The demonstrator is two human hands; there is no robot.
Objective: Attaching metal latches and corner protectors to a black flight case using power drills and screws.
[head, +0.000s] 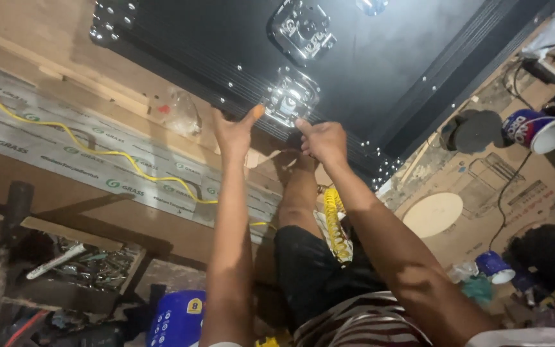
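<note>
A large black case (pixel 367 71) with ribbed metal edging and rivets lies on the floor ahead of me. Two shiny metal latches sit on it: one (pixel 290 96) at the near edge, another (pixel 302 29) farther up. My left hand (pixel 234 132) grips the near edge just left of the lower latch, thumb raised against it. Just right of the same latch, my right hand (pixel 321 140) presses its fingers on that edge. Neither hand carries a loose object. My bent knee and dark shorts (pixel 309 263) are below the hands.
A yellow cable (pixel 97 151) runs across a printed grey strip (pixel 46 144) on the left. A coiled yellow cord (pixel 334 225) lies by my leg. Paper cups (pixel 537 128) (pixel 496 266) stand right, with a round wooden disc (pixel 433 214). A tray of tools (pixel 91 263) sits lower left.
</note>
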